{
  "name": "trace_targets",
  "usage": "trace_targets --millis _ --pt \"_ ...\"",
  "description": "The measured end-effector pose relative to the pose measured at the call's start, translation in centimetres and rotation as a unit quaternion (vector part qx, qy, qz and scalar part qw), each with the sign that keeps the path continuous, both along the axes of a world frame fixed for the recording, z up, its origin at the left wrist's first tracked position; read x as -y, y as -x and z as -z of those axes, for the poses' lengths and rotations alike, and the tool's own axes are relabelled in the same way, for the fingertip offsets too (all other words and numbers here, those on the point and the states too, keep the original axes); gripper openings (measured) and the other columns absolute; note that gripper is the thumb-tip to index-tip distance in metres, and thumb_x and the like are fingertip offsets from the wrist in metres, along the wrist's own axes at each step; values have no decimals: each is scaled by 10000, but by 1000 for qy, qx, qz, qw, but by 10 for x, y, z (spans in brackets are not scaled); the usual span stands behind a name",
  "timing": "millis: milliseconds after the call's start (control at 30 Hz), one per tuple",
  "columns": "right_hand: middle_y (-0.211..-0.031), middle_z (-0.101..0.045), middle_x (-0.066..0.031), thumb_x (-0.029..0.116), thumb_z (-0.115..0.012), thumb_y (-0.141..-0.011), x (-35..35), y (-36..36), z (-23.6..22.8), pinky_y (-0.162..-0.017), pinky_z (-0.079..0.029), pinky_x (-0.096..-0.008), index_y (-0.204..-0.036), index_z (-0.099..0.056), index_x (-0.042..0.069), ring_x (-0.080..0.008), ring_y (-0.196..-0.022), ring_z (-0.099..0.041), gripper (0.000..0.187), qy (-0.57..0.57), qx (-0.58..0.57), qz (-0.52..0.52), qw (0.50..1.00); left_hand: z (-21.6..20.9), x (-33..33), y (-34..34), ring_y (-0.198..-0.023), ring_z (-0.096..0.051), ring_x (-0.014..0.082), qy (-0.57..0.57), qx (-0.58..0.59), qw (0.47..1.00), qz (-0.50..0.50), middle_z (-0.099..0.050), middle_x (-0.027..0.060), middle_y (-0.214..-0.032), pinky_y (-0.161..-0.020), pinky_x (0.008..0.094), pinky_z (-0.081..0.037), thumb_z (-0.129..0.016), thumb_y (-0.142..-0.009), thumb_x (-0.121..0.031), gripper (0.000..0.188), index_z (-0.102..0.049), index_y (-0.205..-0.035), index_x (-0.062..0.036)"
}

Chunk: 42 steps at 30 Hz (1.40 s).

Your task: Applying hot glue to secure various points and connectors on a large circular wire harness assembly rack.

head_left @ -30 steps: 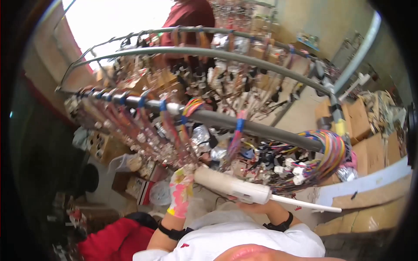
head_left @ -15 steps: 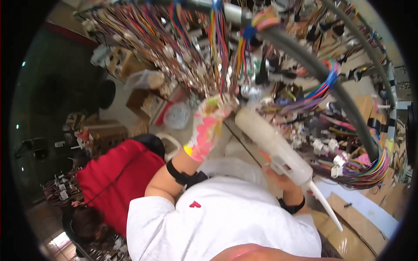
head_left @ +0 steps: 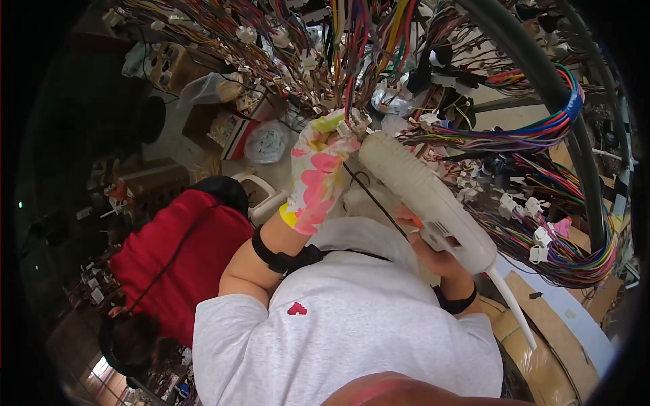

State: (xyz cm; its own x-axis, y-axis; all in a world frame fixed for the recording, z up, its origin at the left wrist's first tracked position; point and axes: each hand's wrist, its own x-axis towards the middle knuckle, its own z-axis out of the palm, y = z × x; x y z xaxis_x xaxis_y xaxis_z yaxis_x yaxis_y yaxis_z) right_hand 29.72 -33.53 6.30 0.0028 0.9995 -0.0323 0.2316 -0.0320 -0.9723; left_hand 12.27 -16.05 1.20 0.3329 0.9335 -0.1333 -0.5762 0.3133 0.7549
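Note:
My left hand [head_left: 315, 172], in a white glove with pink and yellow flower shapes, is closed round a white wire connector [head_left: 355, 126] and its thin coloured wires. The fingertips are partly hidden behind the connector. My right hand [head_left: 433, 254], bare, grips a bulky white gun-shaped power tool [head_left: 433, 196] from below, near an orange trigger-like part. The tool's blunt front end sits right beside the connector, and I cannot tell if they touch. From its rear a white tapered tail hangs down to the right.
Dense wire bundles [head_left: 399, 34] with white connectors hang ahead. A dark curved tube [head_left: 535, 61] arches on the right, with a looped harness [head_left: 528, 139] hung over it. A person in red [head_left: 186, 257] is at the left. Cardboard [head_left: 535, 345] lies lower right.
The whole view has shifted, so the hanging wires and both hands sit slightly higher in the picture. My hands keep the same grips, and the tool stays beside the connector.

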Motion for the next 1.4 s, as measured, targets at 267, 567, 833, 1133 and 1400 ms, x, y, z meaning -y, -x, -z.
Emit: trace_targets --millis 267,567,833,1133,1400 --pt "-983 -586 -130 -63 -546 -821 -12 0 -11 -860 -510 -349 -1084 -559 -25 -225 -942 -597 266 39 17 12 999 7 -6 -1 -1066 -587 251 -8 91 995 39 -582 136 -1164 -963 322 -434 -668 -789 -75 417 -535 -1170 28" --pt "-975 -582 -125 -87 -527 -820 -9 -2 2 -788 -513 -339 -1076 -557 -18 -217 -907 -589 267 -7 8 16 1000 5 -8 -3 -907 -629 203 19 38 999 5 -626 131 -1067 -812 291 -509 -586 -790 43 386 -552 -1174 19" --pt "-1050 -669 133 170 -652 -762 -5 -5 0 -764 -439 -256 -1064 -671 231 -73 -891 -626 309 61 159 24 985 -11 -6 -3 -894 -629 192 17 59 998 5 -634 126 -1049 -810 269 -497 -582 -784 43 388 -558 -1170 17" --pt "-913 -558 -85 -73 -525 -834 -10 -2 1 -736 -515 -319 -1054 -549 -6 -177 -843 -555 231 -8 -14 10 1000 -14 -4 -4 -910 -630 180 21 45 999 2 -644 109 -1041 -833 269 -496 -590 -810 52 360 -565 -1167 13" --pt "-1110 -665 -9 139 -587 -838 2 -9 11 -827 -482 -235 -1141 -624 79 -112 -996 -635 311 15 26 26 999 -21 -7 -2 -976 -623 198 39 51 998 20 -632 117 -1066 -909 295 -482 -589 -821 34 364 -553 -1183 27"
